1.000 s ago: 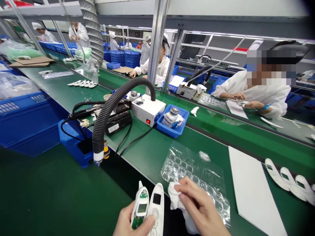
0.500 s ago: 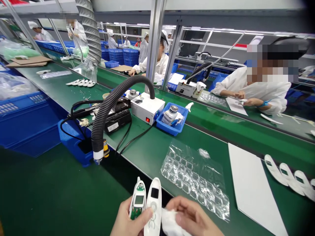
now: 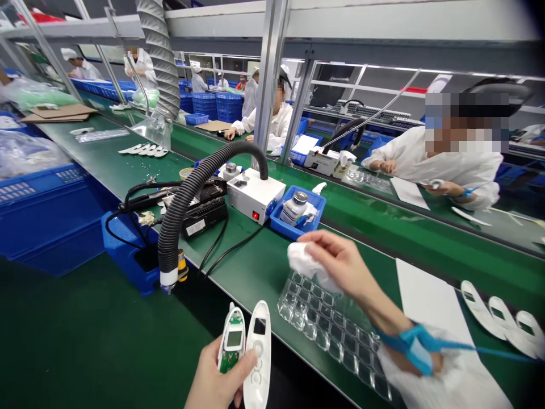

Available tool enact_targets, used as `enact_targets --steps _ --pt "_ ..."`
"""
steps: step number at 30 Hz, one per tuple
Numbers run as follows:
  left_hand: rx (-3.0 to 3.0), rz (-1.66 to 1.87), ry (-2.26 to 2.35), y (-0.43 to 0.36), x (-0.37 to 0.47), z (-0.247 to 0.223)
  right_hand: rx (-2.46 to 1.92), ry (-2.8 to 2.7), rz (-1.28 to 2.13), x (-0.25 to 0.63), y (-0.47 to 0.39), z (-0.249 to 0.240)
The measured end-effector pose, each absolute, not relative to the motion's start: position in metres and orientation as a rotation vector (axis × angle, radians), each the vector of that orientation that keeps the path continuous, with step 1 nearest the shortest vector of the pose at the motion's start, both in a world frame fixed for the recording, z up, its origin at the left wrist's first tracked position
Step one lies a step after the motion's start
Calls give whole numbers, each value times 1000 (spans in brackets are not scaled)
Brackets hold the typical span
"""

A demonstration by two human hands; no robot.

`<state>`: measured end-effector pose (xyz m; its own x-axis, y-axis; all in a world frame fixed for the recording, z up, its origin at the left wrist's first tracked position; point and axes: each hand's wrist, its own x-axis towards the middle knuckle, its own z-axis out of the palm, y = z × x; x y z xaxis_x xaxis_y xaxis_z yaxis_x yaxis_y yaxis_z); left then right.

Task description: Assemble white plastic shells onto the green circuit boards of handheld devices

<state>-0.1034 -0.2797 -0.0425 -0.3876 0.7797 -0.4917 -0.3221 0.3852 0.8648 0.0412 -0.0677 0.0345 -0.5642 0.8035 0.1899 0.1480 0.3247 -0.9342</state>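
One shell (image 3: 234, 341), one cover (image 3: 260, 372), long axes toward twelve o'clock.
My left hand (image 3: 219, 376) pinches both (tips away); my right hand (image 3: 343, 264), toward one, pinches one cloth (image 3: 304, 258).

The green counter (image 3: 242, 271) bears a black unit (image 3: 203, 220), a white box (image 3: 251, 199) with a blue tray (image 3: 293, 230) just beside it, a clear pocketed sheet (image 3: 330, 329), a white board (image 3: 428, 289) and, rightmost, white windowed shells (image 3: 484, 316).

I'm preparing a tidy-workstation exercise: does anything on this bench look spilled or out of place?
Yes: small white bits lie scattered on the green bench, near the white shells. They look odd because those shells are neatly lined up.
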Motion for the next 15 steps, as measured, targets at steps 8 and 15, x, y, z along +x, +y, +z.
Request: enact_targets --steps 8,15 --pt "462 1231 1571 -281 -101 -41 -446 -2726 918 42 -171 -9" --pt "588 1111 1609 -288 -98 -42 -548 -3003 823 61 -181 -3"
